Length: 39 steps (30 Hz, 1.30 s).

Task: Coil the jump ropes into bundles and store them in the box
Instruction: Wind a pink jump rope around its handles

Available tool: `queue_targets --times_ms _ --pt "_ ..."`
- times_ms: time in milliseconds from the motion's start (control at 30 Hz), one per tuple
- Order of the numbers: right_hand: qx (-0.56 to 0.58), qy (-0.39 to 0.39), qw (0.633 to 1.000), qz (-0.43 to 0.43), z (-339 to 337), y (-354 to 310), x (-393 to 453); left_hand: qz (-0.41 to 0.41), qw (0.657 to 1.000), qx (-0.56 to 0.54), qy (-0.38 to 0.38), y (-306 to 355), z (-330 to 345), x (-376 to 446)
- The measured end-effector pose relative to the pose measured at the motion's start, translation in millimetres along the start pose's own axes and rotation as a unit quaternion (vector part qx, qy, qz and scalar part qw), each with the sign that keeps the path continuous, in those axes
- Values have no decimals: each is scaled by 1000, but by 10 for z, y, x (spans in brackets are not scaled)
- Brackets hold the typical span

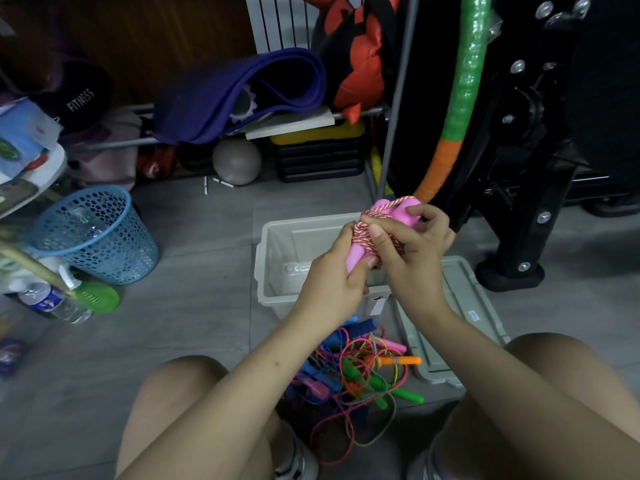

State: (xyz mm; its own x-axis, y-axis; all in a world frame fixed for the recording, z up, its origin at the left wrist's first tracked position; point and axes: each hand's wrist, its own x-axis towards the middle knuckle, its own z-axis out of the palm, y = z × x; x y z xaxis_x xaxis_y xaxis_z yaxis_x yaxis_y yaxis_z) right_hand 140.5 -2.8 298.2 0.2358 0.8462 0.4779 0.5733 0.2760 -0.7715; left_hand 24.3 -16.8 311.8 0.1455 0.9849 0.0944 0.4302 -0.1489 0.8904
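A jump rope with pink handles (388,211) and red-and-white cord is wound into a tight bundle above the grey plastic box (277,258). My left hand (336,271) grips the lower end of the pink handles. My right hand (412,247) holds the bundle from the right, thumb pressed on the wound cord. The box is open on the floor under my hands; a clear object lies on its bottom. A tangled pile of jump ropes (360,372) with blue, green, orange and pink handles lies on the floor between my knees.
The box's grey lid (464,306) lies flat to its right. A blue mesh bin (93,237) and water bottles (52,303) stand at the left. A rack with a purple mat (242,91) is behind; a black machine base (509,271) stands at the right.
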Motion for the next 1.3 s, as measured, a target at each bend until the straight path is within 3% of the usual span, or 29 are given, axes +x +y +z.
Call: queue_targets --times_ms 100,200,300,367,500,633,767,933,1100,1300 --pt "53 -4 998 38 -11 -34 15 2 1000 -2 6 17 20 -26" --pt "130 14 980 147 -8 -47 35 16 1000 -1 23 21 21 -28" --pt "346 -71 903 247 -27 -100 60 20 999 -3 36 7 23 -13" --pt "424 -107 862 256 -34 -92 92 24 999 -4 37 10 23 -14" --pt "400 -121 877 237 -20 -6 144 -4 999 -46 5 -41 -123 77" --pt "384 -161 873 254 -42 5 158 53 996 -22 65 -110 -269 175" --pt "376 -191 869 258 -35 16 167 64 994 -69 64 -83 -262 194" --pt "388 -227 856 254 -53 3 186 184 978 21 91 -86 -280 178" --pt "437 -252 824 258 -87 -2 205 285 936 145 148 -153 -247 183" --pt "418 -281 835 223 -114 -13 200 242 955 109 131 -91 -244 163"
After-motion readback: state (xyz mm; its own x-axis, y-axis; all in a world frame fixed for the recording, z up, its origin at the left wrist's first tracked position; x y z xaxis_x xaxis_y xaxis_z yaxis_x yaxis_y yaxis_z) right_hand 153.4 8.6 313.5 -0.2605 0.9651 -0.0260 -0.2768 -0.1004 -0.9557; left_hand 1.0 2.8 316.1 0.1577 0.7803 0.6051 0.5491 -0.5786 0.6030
